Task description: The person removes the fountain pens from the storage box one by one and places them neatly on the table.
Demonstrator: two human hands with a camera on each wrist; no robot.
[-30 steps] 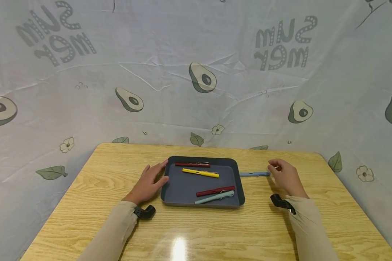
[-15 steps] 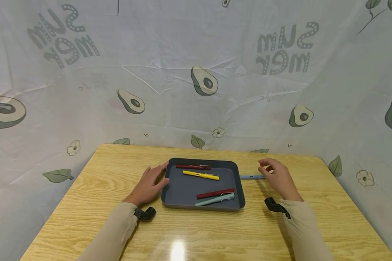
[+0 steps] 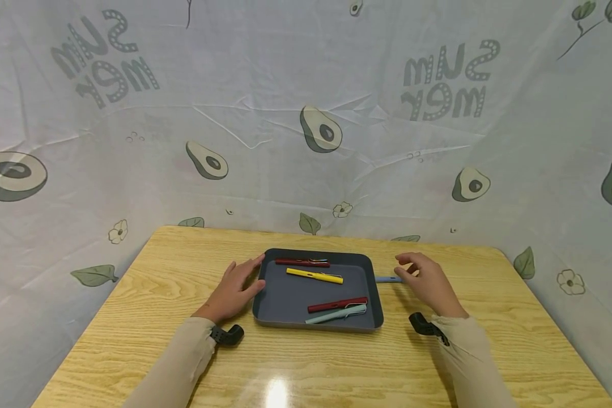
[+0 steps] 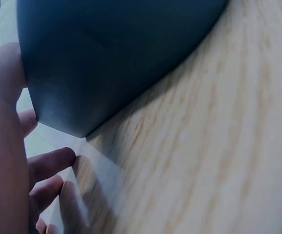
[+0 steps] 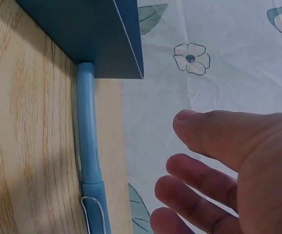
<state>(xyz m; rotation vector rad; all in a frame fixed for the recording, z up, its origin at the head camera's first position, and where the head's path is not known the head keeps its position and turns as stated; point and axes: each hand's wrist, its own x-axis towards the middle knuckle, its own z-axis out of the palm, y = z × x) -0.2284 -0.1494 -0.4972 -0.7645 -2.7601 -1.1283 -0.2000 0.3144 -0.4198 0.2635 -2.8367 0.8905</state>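
A blue clip pen [image 3: 387, 279] lies on the table with its end against the right side of a dark grey tray [image 3: 285, 300]. Over it hovers my right hand [image 3: 427, 283], fingers loosely bent, thumb apart, holding nothing. The right wrist view shows space between that hand [image 5: 248, 170] and the pen [image 5: 87, 126]. At the tray's left rim rests my left hand [image 3: 233, 290], its fingers spread and touching the side. Inside the tray lie a dark red pen [image 3: 301, 262], a yellow pen [image 3: 313, 276], another red pen [image 3: 336, 305] and a pale blue-green pen [image 3: 334, 314].
Both hands and the tray are at a light wooden table [image 3: 306, 362]. Behind it hangs a pale cloth [image 3: 265, 187] printed with avocados and leaves. Each wrist carries a black camera band, such as the right band [image 3: 425, 326].
My right hand has left the pen's far end and moved left above it, toward the tray. The left hand stays on the tray rim. The head view has tilted slightly.
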